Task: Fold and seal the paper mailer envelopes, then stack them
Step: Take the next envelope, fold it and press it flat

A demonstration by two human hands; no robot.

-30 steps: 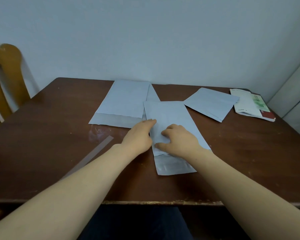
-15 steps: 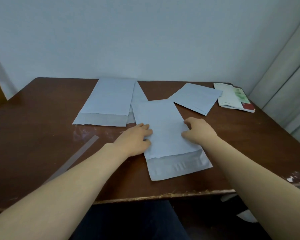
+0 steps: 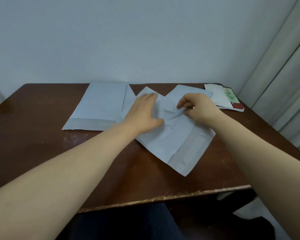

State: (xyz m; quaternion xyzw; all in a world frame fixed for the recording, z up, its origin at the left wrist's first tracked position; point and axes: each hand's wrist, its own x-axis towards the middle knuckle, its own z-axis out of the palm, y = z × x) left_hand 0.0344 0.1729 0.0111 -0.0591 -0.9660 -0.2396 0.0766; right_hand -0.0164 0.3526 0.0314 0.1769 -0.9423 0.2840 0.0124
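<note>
— Well, where do we have the working mailer (image 3: 171, 141)?
— Flat on the brown bench (image 3: 42, 135), turned at a slant, with its paler flap strip pointing to our near right.
— And our left grip (image 3: 144, 113)?
— Open. The fingers are straight and the palm presses down on the mailer's left part.
— The right grip (image 3: 197, 108)?
— Closed on the paper. Thumb and curled fingers pinch up a wrinkle near the mailer's middle.
— What lies around us?
— A pile of flat mailers (image 3: 100, 104) sits to the left. Its right edge touches our working mailer or is tucked under it; we cannot tell which. A far mailer (image 3: 185, 90) lies behind our right grip, partly hidden by it. Printed papers (image 3: 222, 97) rest at the far right corner, near a pale curtain (image 3: 284, 84).
</note>
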